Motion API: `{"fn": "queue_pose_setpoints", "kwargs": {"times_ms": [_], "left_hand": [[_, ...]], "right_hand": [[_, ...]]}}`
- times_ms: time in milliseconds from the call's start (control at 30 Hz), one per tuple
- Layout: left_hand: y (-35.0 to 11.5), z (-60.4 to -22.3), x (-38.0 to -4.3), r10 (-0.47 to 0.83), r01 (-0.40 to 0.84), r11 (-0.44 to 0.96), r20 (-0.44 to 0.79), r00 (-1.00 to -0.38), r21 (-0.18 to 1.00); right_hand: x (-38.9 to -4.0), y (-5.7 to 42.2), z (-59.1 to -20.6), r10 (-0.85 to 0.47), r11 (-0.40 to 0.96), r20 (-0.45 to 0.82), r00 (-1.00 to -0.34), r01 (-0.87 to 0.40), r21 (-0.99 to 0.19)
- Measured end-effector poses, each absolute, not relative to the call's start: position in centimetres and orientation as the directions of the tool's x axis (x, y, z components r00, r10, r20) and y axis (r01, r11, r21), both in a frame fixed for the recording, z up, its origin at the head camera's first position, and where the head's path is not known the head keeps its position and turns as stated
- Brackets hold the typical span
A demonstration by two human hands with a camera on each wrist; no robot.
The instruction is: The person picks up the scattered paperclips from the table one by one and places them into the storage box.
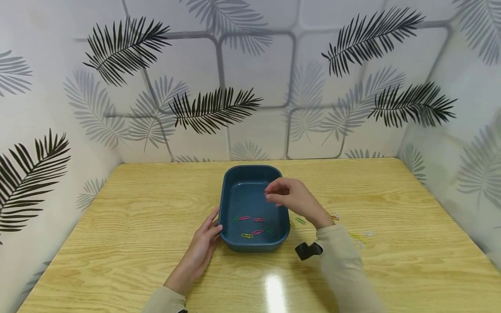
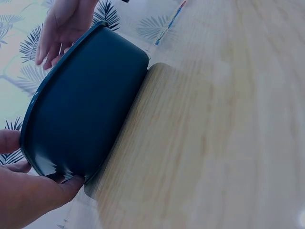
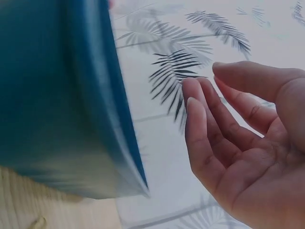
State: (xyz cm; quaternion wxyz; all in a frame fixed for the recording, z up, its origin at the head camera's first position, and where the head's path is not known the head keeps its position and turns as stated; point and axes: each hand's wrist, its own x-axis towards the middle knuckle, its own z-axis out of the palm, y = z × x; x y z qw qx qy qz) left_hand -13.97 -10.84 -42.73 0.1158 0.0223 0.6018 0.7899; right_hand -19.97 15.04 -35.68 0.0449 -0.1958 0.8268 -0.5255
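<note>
A dark blue plastic tray (image 1: 250, 248) stands on the table. Several paper clips (image 1: 259, 220) in pink, green and yellow lie loose on its floor, toward the near end. My left hand (image 1: 201, 248) grips the tray's near left side, thumb at the rim and fingers along the outer wall. Over the tray's right rim hovers my right hand (image 1: 291, 198), its fingers loosely bent. In the right wrist view, that hand (image 3: 248, 138) has nothing between thumb and fingertips, beside the tray wall (image 3: 52, 105).
Right of the tray, a green paper clip (image 1: 300, 221) and a yellow one (image 1: 292, 224) lie close to its wall. More clips, yellow ones (image 1: 357, 237) and white ones (image 1: 369, 234) among them, are scattered beyond the right forearm. A leaf-patterned wall (image 1: 258, 130) borders the wooden table (image 1: 129, 243).
</note>
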Motion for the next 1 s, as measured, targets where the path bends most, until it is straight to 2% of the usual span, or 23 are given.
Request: {"fn": "queue_pose_setpoints", "kwargs": {"times_ms": [133,667,1000], "left_hand": [[-10.8,-42.7,-14.0,0.206,-0.154,-0.247,-0.104,-0.973,0.957],[-11.0,-42.8,-14.0,0.206,-0.134,-0.244,-0.084,-0.975,0.960],[-10.9,-42.8,-13.9,0.216,-0.139,-0.241,-0.086,-0.973,0.961]], "right_hand": [[-19.5,16.5,-35.4,-0.364,0.347,0.122,-0.923,-0.256,-0.902],[-17.9,23.0,-35.9,-0.276,0.529,0.138,-0.951,-0.270,-0.805],[-18.2,26.7,-35.8,-0.194,0.623,0.121,-0.974,-0.218,-0.752]]}}
